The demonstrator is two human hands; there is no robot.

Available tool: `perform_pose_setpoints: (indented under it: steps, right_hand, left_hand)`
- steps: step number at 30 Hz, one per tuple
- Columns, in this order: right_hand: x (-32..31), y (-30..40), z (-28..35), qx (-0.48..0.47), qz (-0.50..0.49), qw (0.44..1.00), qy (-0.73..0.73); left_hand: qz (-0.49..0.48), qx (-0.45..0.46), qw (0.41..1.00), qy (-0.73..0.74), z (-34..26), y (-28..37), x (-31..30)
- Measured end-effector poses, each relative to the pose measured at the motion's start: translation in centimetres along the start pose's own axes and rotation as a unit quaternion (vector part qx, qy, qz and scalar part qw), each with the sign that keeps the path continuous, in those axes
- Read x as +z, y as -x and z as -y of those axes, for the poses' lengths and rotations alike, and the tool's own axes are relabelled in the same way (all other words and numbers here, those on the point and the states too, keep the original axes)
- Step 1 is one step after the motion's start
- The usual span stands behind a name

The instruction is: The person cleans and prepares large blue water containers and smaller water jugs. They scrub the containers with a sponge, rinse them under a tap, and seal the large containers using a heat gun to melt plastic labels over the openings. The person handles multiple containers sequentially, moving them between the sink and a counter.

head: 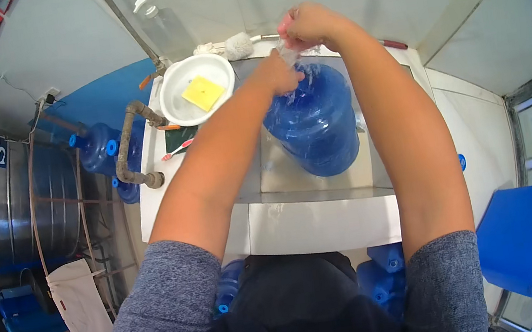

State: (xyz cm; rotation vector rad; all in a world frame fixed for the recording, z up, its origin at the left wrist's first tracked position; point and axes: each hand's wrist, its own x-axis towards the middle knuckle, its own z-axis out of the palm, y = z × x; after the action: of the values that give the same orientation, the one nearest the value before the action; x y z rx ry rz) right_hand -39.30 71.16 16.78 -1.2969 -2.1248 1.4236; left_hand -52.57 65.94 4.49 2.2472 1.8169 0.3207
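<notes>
A large blue plastic water bottle (316, 129) stands in the sink (275, 197) before me. My left hand (281, 74) is at the bottle's upper end, with clear water or film around its fingers; what it grips cannot be made out. Just above it, my right hand (310, 24) holds a pink object (285, 25), its kind partly hidden by the fingers. A white basin (166, 96) with a yellow sponge (203, 92) in it sits to the left. Near the basin lies a pink-and-white toothbrush (177, 150) on a dark green pad (179, 138).
A white round-headed brush (238, 46) lies behind the sink, near a pump bottle (164, 25). A bent pipe (125, 149) rises at the counter's left. Blue bottles (97, 150) stand beyond it. A blue jerrycan (523, 240) is at the right.
</notes>
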Motion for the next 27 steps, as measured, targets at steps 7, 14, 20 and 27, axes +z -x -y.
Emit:
perform_pose_setpoints:
  steps: [7,14,20,27]
  right_hand:
    - [5.2,8.3,-6.4,-0.018,-0.194,0.98,0.046]
    - [19.8,23.9,-15.8,-0.138,-0.027,0.961,0.237]
    - [14.0,37.3,-25.9,0.034,-0.163,0.939,0.301]
    - [1.7,43.5,-37.2,0.413,-0.382,0.732,0.384]
  left_hand:
    - [0.196,-0.148,0.961,-0.131,-3.3,-1.8,-3.7]
    - [0.251,-0.216,0.941,-0.074,-5.2,-5.4,-4.1]
    - [0.211,0.072,0.962,-0.16,-7.1,-5.6,-5.4]
    - [0.019,0.135,0.99,0.032,-5.0,-3.2,-1.4]
